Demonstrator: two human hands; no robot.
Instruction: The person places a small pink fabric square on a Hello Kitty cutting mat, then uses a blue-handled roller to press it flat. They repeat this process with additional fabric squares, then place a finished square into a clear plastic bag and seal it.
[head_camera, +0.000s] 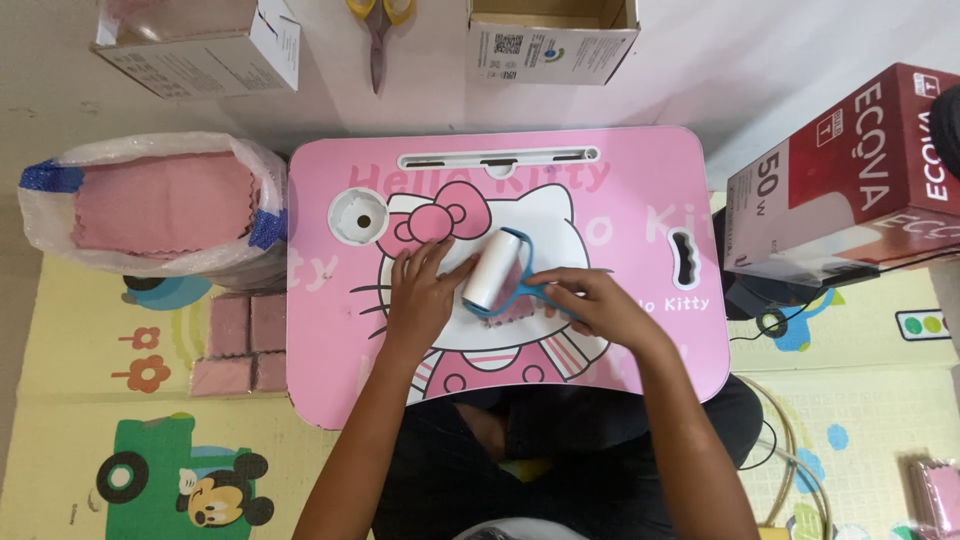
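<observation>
Hands on pink lap table (640, 170): left (420, 295) spread flat, right (590, 305) gripping lint roller (493, 268); cloth bag (150, 205) alongside.

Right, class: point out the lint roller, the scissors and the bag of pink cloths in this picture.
lint roller (490, 267), head view, middle of the white roll.
scissors (378, 40), head view, on the grey blades just below the yellow handles.
bag of pink cloths (160, 205), head view, on the top pink cloth inside.

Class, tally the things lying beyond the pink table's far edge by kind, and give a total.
Cardboard boxes: 2, one at the left and one at the middle
Scissors: 1
Total: 3
</observation>
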